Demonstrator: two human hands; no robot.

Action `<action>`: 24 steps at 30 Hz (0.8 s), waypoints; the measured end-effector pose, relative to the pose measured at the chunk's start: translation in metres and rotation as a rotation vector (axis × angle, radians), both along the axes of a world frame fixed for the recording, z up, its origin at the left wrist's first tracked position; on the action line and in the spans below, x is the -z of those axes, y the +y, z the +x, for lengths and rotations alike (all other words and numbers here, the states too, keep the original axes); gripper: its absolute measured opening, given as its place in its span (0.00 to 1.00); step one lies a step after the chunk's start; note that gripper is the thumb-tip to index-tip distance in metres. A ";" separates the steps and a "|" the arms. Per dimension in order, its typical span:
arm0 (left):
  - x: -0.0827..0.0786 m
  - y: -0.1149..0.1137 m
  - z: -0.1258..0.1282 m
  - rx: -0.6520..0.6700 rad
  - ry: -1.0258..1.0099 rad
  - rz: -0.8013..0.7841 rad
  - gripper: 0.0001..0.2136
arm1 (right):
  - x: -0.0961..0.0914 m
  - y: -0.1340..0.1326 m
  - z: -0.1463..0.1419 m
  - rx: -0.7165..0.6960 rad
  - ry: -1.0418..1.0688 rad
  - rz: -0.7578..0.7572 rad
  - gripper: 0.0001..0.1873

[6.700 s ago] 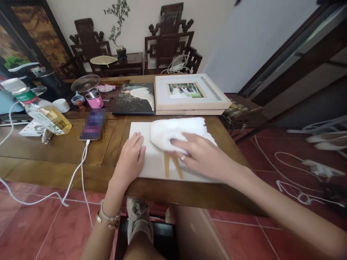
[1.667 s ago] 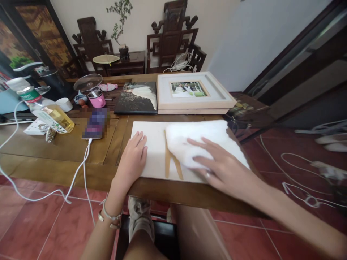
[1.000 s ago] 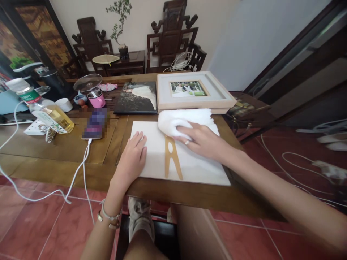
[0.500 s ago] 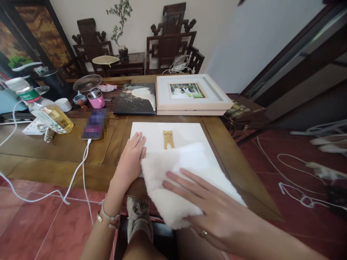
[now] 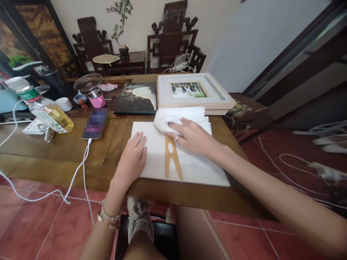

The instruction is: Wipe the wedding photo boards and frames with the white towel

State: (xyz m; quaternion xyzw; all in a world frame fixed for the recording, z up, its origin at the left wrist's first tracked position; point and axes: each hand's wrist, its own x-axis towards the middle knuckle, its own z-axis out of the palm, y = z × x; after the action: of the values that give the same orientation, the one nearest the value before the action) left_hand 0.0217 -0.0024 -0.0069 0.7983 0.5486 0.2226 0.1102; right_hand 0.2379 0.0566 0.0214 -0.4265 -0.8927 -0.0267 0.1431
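Observation:
A white panel (image 5: 154,162) lies flat at the table's near edge, with a tan A-shaped piece (image 5: 173,162) on its face. The top of that piece is covered by a fluffy white cloth (image 5: 187,113). My right hand (image 5: 187,135), a ring on one finger, is closed on the bunched cloth over the panel's far part. Part of the cloth spreads past the far edge toward the frames. My left hand (image 5: 132,153) rests flat on the panel's left edge, fingers stretched out and holding nothing.
Behind the panel lie a dark photo panel (image 5: 137,97) and a stack of pale picture frames (image 5: 162,88). To the left are a charging phone (image 5: 94,124), a pink cup (image 5: 97,99) and a tilted bottle (image 5: 51,115). White cables (image 5: 84,159) hang over the table edge.
My right hand has moved the cloth from the panel's near right corner away to its far edge, uncovering the lower tan piece. My left hand has stayed in place.

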 end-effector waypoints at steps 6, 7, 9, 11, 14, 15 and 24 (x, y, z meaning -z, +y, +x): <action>-0.003 0.000 0.000 -0.004 0.010 -0.044 0.19 | 0.008 -0.045 -0.009 -0.204 -0.009 0.070 0.15; -0.003 0.000 0.000 0.000 0.008 -0.044 0.19 | 0.009 -0.059 -0.008 -0.253 0.009 0.069 0.15; -0.003 -0.001 -0.001 0.012 0.005 -0.047 0.20 | 0.008 -0.087 -0.007 -0.323 0.058 0.061 0.14; -0.003 -0.001 -0.002 0.022 0.003 -0.052 0.20 | 0.004 -0.111 -0.005 -0.371 0.112 0.045 0.12; -0.001 -0.001 -0.003 0.024 -0.012 -0.045 0.20 | -0.005 -0.130 0.000 -0.441 0.145 0.005 0.11; -0.001 -0.001 -0.003 0.024 -0.015 -0.041 0.20 | -0.008 -0.129 0.002 -0.455 0.140 -0.010 0.10; -0.001 0.000 0.000 -0.009 -0.008 -0.030 0.20 | 0.005 -0.046 0.017 -0.229 0.051 0.103 0.16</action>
State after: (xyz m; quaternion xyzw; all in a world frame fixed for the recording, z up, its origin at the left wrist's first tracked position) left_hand 0.0220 -0.0029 -0.0063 0.7934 0.5548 0.2181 0.1232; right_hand 0.2545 0.0105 0.0165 -0.3146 -0.9290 -0.0449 0.1896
